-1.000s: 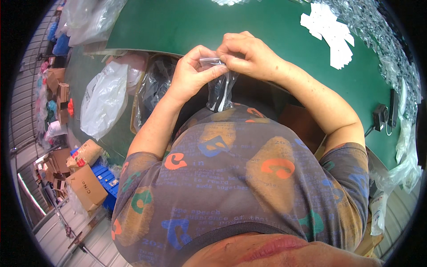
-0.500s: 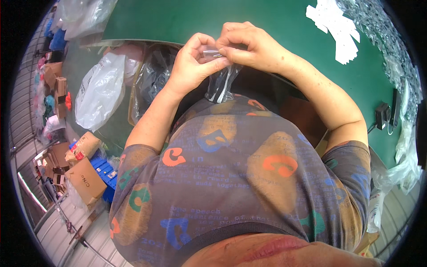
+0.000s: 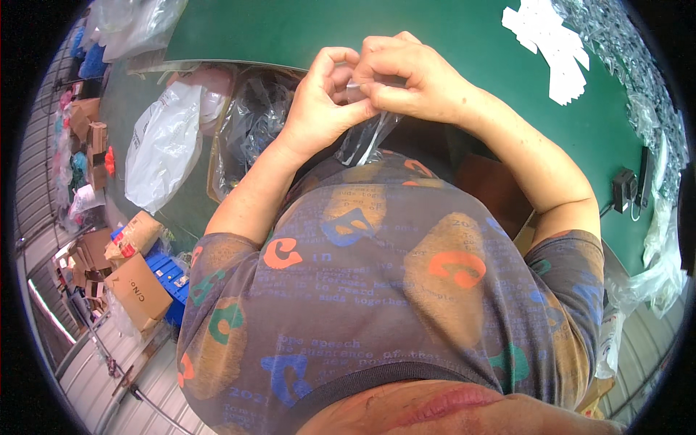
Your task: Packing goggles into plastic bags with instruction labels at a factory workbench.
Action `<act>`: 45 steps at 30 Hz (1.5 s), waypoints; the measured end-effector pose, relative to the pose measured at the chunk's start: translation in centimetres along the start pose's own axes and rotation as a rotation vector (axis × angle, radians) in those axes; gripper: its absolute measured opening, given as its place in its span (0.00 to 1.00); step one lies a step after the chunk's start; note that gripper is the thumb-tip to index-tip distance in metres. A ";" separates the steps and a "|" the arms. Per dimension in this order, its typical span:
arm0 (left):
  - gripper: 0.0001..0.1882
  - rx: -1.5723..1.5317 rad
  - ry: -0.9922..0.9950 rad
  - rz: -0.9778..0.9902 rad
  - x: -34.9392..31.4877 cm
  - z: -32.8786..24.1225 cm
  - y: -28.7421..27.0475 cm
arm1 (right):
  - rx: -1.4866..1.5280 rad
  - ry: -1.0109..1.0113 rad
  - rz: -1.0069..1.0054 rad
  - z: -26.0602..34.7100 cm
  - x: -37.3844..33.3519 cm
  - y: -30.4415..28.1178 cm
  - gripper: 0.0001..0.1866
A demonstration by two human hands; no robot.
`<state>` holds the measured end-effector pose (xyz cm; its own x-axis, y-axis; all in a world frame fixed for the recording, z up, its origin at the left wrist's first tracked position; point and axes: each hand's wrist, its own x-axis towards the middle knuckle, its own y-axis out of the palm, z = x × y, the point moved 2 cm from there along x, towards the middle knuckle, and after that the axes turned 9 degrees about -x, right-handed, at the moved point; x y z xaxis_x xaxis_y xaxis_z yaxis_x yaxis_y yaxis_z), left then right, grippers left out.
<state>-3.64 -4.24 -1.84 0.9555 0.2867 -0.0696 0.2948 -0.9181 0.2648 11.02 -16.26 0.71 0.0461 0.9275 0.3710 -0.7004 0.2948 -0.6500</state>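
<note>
A small clear plastic bag (image 3: 366, 139) with something dark and white inside hangs below my hands, just in front of my shirt. My left hand (image 3: 322, 101) is closed, thumb and fingers pinching the bag's top edge. Beside it, my right hand (image 3: 415, 78) also pinches that edge, and the two hands meet at the fingertips. Fingers cover most of the bag's mouth, and what it contains is too unclear to name. Both hands are over the near edge of the green table (image 3: 290, 32).
White paper slips (image 3: 549, 47) lie fanned out at the right, beside a long heap of clear plastic packets (image 3: 616, 51). A black adapter (image 3: 624, 188) sits near the right edge. At left are a white plastic bag (image 3: 165, 145), a cardboard box (image 3: 139, 290) and a blue crate (image 3: 168, 279).
My left fingers have shifted slightly up and closer to the right hand, covering more of the bag's top. The hanging bag has tilted a little.
</note>
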 end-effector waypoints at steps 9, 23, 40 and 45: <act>0.45 0.207 0.056 0.008 -0.1 -0.2 1.5 | -0.221 -0.038 -0.002 1.8 -0.2 -0.4 0.04; 0.30 -0.016 0.047 -0.105 -0.3 -1.7 -1.9 | -0.002 0.055 -0.056 -0.7 0.2 -0.5 0.10; 0.08 0.960 0.801 0.124 -6.6 -5.9 -4.4 | -0.440 -0.022 0.419 9.6 2.7 -4.5 0.09; 0.06 0.845 0.757 -0.035 -5.0 -6.8 -8.6 | -0.400 0.734 0.068 13.8 -3.4 -16.0 0.10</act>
<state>-10.99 4.11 2.74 0.7783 0.1441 0.6112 0.5089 -0.7149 -0.4796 12.20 -27.25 19.01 0.5620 0.8193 -0.1138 -0.4192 0.1635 -0.8930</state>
